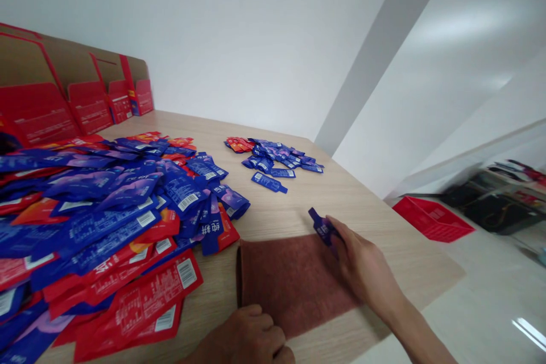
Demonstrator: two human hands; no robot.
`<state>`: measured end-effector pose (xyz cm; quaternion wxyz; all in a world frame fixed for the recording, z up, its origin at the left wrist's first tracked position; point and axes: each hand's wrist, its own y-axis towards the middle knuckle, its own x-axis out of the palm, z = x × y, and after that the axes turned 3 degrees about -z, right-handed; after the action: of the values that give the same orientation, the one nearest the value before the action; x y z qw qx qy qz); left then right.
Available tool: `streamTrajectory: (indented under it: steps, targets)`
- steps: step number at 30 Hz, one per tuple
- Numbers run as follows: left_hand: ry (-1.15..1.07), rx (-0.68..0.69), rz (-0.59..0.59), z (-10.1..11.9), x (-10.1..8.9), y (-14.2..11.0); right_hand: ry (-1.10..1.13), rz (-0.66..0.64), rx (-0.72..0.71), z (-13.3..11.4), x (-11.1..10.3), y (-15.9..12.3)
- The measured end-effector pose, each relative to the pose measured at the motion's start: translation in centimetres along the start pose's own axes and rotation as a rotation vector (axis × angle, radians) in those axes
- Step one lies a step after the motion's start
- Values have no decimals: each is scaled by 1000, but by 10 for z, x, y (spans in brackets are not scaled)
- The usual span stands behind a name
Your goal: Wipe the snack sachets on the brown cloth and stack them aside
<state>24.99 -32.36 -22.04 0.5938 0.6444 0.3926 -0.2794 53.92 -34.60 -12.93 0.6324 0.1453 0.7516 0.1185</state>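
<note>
In the head view my right hand (362,264) is closed on a blue sachet (323,229) with a narrow spout-like end. It holds the sachet over the right side of a folded brown cloth (290,281) on the table. My left hand (251,341) is at the cloth's near left edge, its fingers curled; whatever they may hold is hidden. Left of the cloth lies a big loose heap of blue sachets (183,190) and red sachets (140,304). Farther back is a smaller pile of blue sachets (281,153), with one single sachet (268,182) in front of it.
Red cardboard boxes (89,105) with raised brown flaps line the back left of the wooden table (273,213). A white wall rises behind. Past the table's right edge a red plastic basket (430,219) and blurred dark shelving (482,199) stand beyond.
</note>
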Motion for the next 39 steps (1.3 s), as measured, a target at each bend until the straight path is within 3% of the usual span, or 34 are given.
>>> streamTrajectory:
  steps: [2,4,7,10,13,16,21,24,27,30,33,39]
  targets:
    - [7,8,-23,0,0,-1,252,-5,-31,-27,-2,-3]
    - [3,7,-3,0,0,-1,388,-104,-99,-57,2,-9]
    - [-47,-47,80,2,6,0,292,-236,-228,-93,14,-20]
    - [-138,-148,194,5,14,0,153,-296,-324,-106,27,-28]
    - [-166,-192,267,6,19,-1,92,-273,-334,-92,36,-31]
    - [-147,-174,246,5,19,-2,47,-170,-275,-54,40,-28]
    - [-114,-138,108,4,14,-2,132,-63,26,21,36,-12]
    - [-95,-150,79,6,15,-1,214,-126,245,43,22,3]
    - [-75,-126,5,8,19,0,358,-235,327,39,5,21]
    - [-64,-107,-105,8,20,2,643,-280,385,7,-5,42]
    - [-60,-83,-153,6,17,4,972,-341,395,-46,-4,69]
    - [-119,-62,-277,-1,22,5,1341,-522,99,-186,12,146]
